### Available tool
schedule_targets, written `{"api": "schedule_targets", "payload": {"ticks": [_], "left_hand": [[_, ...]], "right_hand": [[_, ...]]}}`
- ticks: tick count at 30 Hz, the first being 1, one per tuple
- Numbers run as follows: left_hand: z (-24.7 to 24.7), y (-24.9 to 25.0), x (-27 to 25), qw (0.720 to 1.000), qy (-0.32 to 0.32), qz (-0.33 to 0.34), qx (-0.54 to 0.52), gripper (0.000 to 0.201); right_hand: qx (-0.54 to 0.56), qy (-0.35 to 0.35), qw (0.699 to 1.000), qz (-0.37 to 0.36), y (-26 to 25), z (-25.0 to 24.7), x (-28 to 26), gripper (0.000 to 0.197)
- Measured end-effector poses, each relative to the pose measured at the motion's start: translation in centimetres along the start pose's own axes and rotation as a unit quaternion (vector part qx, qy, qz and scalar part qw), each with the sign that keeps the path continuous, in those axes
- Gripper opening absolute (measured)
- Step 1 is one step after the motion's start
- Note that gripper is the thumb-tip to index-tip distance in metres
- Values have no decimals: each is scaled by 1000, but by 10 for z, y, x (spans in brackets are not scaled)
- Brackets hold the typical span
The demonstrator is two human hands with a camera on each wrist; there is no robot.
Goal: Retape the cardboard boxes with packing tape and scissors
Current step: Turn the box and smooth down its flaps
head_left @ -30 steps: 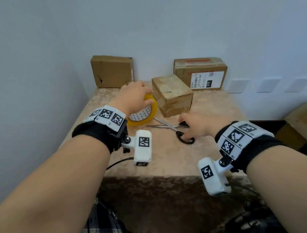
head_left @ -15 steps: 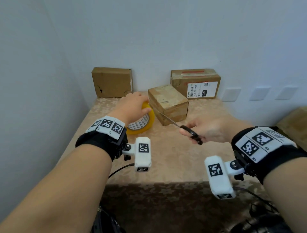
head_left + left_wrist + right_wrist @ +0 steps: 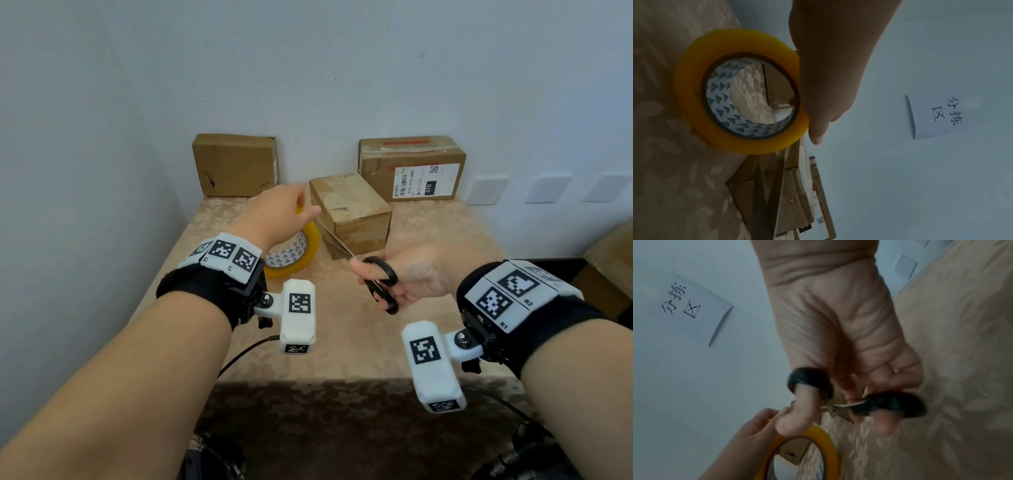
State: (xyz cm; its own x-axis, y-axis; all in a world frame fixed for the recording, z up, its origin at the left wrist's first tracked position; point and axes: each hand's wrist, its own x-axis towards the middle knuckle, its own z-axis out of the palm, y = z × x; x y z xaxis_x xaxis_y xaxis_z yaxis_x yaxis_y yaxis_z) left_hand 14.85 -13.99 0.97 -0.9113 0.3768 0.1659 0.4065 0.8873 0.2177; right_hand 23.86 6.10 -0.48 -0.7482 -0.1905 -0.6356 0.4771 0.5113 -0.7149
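My left hand point(image 3: 303, 207) grips the top rim of a yellow packing tape roll point(image 3: 296, 255), which stands tilted on edge on the table; the roll point(image 3: 740, 91) fills the left wrist view. My right hand point(image 3: 407, 279) holds black-handled scissors point(image 3: 380, 284) above the table, thumb through one loop point(image 3: 809, 381), fingers round the other. The blades point(image 3: 337, 243) point up-left toward the roll and my left hand. A small cardboard box point(image 3: 352, 212) sits just behind the blades. Two more boxes stand against the back wall, a plain one point(image 3: 236, 164) and a labelled one point(image 3: 411, 168).
The table point(image 3: 342, 342) has a beige patterned cloth; its front edge runs just below my wrists. Walls close it in at the left and back. A handwritten paper sign point(image 3: 937, 116) hangs on the wall. A brown box top point(image 3: 613, 250) lies off to the right.
My right hand has picked the scissors up off the table and turned their blades toward the tape. My left hand has tipped the roll up higher.
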Motion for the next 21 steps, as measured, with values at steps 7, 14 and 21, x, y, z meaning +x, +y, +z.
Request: {"api": "schedule_targets", "payload": {"ticks": [7, 14, 21], "left_hand": [[-19, 18, 24, 991, -132, -23, 20, 14], [-19, 23, 31, 979, -192, -37, 63, 36], [-9, 28, 36, 975, -202, -42, 82, 35]], "right_hand": [[32, -11, 999, 21, 6, 4, -7, 21], [56, 37, 997, 36, 11, 3, -2, 29], [59, 20, 998, 24, 24, -7, 5, 37]]}}
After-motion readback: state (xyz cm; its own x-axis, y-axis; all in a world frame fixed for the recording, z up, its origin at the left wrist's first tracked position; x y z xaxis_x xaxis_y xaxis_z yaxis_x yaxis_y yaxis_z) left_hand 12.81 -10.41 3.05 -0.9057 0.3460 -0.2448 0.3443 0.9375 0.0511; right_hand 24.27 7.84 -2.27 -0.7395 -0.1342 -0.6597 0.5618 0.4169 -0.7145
